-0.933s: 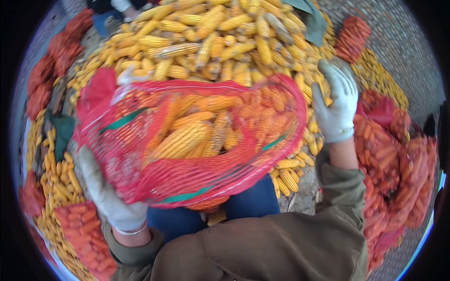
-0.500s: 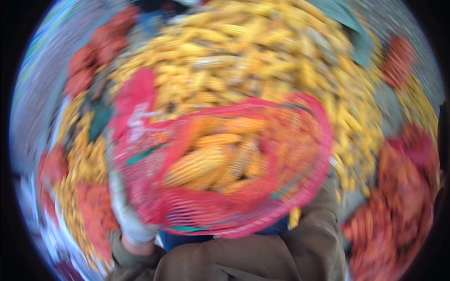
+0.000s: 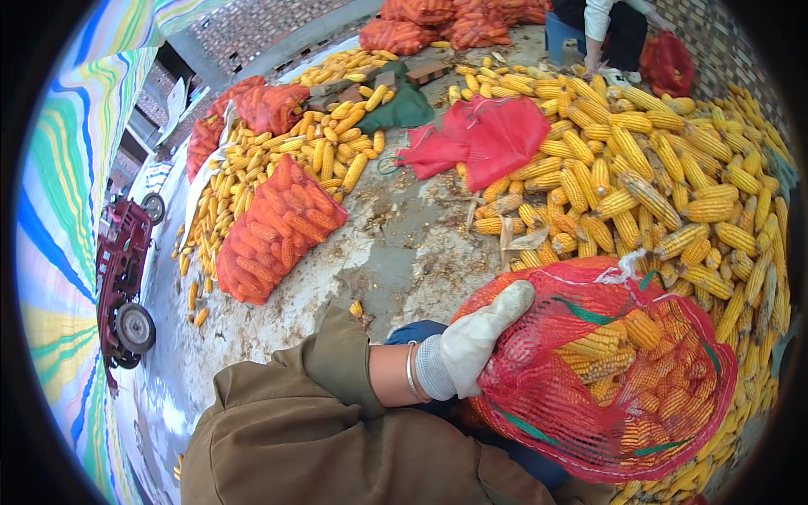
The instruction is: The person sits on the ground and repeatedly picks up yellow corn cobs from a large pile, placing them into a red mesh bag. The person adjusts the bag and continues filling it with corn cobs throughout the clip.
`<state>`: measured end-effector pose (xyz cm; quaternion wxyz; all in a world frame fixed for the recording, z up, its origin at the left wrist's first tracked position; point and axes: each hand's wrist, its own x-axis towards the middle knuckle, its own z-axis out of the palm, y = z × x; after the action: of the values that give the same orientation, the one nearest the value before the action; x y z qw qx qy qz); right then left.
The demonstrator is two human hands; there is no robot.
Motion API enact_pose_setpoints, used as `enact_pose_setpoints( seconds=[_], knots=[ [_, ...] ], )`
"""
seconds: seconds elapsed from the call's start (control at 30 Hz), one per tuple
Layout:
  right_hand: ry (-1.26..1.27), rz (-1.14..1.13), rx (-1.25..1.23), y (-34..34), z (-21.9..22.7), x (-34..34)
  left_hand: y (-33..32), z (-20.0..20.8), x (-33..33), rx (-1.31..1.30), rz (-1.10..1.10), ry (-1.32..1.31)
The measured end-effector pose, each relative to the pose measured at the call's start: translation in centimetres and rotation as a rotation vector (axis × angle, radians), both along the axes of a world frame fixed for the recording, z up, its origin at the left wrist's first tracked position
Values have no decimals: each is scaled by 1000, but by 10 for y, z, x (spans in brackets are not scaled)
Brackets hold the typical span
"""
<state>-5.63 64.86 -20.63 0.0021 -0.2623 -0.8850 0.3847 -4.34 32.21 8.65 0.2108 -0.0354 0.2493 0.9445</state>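
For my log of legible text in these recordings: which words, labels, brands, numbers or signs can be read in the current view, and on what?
None can be read.
Red mesh sack touched by the left hand: no lettering visible.
Flat red sacking by the corn pile: no lettering visible.
Striped sheet: coloured bands only.
Red vehicle: too small to tell whether it bears any marking.

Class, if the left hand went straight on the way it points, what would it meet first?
Most likely the red mesh bag of corn: the left hand seems to rest against it, though hidden fingers leave depth unclear.
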Motion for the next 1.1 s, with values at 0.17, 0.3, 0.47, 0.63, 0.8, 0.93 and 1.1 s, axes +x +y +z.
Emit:
enact_pose_setpoints(
  seconds=[0.17, 0.3, 0.47, 0.63, 0.8, 0.93, 1.1],
  knots=[
    [-40, -95, 28, 8, -7, 3, -25, 15, -2, -12, 79, 70],
    [10, -254, -10, 27, -6, 12, -36, 22, -6, 19, 120, -5],
    [379, -530, -492, 33, 20, 12, -51, 8, -2, 49, 141, 74],
    [1147, -579, -845, 64, 153, 32, -44, 17, -4, 141, 126, 27],
    [1400, 356, -878, -7, 338, 50, -25, 30, -9, 50, 188, 1],
    [715, 1441, -387, -17, 305, -14, -15, 35, -15, 90, 118, 66],
    [-39, 1015, 289, -111, 336, -35, -34, 43, -25, 41, 210, 163]
  ],
)
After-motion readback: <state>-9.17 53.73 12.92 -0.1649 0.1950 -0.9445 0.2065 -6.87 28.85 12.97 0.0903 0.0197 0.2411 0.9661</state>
